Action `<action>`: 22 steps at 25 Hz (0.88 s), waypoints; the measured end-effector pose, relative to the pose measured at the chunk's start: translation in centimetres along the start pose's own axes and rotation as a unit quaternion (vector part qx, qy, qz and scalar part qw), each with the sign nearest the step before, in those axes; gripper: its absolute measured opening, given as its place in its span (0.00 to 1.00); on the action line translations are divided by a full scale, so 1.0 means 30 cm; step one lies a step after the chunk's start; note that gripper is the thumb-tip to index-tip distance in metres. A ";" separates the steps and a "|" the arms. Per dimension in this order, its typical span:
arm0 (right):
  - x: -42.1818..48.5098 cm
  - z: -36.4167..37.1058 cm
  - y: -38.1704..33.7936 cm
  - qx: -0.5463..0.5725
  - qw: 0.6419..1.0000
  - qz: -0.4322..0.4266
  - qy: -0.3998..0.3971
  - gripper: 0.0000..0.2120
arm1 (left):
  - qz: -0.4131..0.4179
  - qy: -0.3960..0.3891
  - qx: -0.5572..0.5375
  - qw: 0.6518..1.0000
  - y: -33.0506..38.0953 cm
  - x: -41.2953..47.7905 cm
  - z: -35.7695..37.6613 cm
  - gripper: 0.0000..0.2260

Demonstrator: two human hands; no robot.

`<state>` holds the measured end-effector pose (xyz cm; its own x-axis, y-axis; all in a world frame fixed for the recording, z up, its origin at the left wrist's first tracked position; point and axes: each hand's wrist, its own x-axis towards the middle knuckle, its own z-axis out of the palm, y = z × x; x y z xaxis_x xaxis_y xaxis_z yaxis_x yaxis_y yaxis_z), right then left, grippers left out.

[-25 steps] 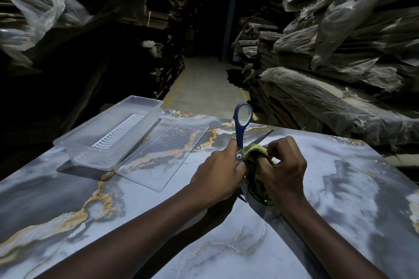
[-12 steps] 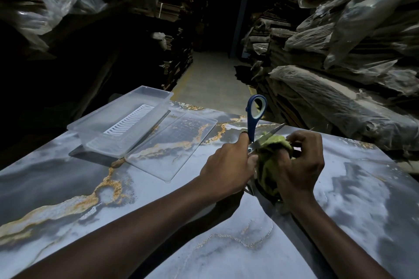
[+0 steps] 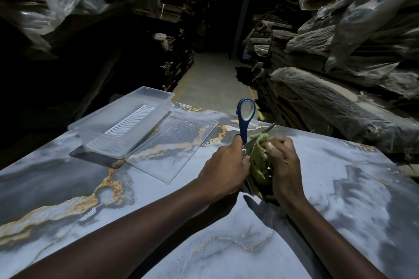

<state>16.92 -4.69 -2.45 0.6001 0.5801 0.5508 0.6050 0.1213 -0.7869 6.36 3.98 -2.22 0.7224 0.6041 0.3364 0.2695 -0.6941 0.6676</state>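
- My left hand (image 3: pixel 226 166) is curled round the lower part of the scissors (image 3: pixel 243 130). It holds them just above the table (image 3: pixel 90 190), right of centre and near me.
- One blue handle loop stands up free above my knuckles. A bare blade tip pokes out toward the far right, past the cloth.
- My right hand (image 3: pixel 284 163) is bunched tight round a green cloth (image 3: pixel 259 158), with the fingers folded over its top.
- The cloth sits between my two hands, wrapped against the blade. Its lower end hangs down to the tabletop.
- I cannot tell how far apart the blades are, because the cloth and my hands cover the joint.
- To the far left on the marble-patterned table stands a clear plastic box (image 3: pixel 158 97) with a white slotted insert (image 3: pixel 133 123) lying in it.
- A clear flat lid (image 3: pixel 179 149) lies on the table just right of the box, between it and my left hand.
- Plastic-wrapped stacks (image 3: pixel 340 102) rise beyond the table's right side.
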 end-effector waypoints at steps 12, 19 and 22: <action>-0.014 -0.015 0.018 -0.080 0.993 -0.072 -0.038 0.14 | -0.015 -0.012 -0.035 0.999 0.002 -0.002 0.007 0.11; 0.006 -0.031 0.038 -0.113 0.988 -0.095 0.039 0.12 | -0.026 -0.057 -0.044 0.997 0.004 0.007 0.000 0.12; 0.021 -0.061 0.046 -0.098 0.987 -0.078 0.101 0.11 | -0.036 -0.068 -0.033 0.996 0.004 0.011 0.000 0.13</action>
<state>19.09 -5.62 -2.69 0.5722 0.3911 0.7209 0.7760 0.0264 -0.6302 6.64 4.09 -2.02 0.7834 0.5901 0.1950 0.2855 -0.6204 0.7305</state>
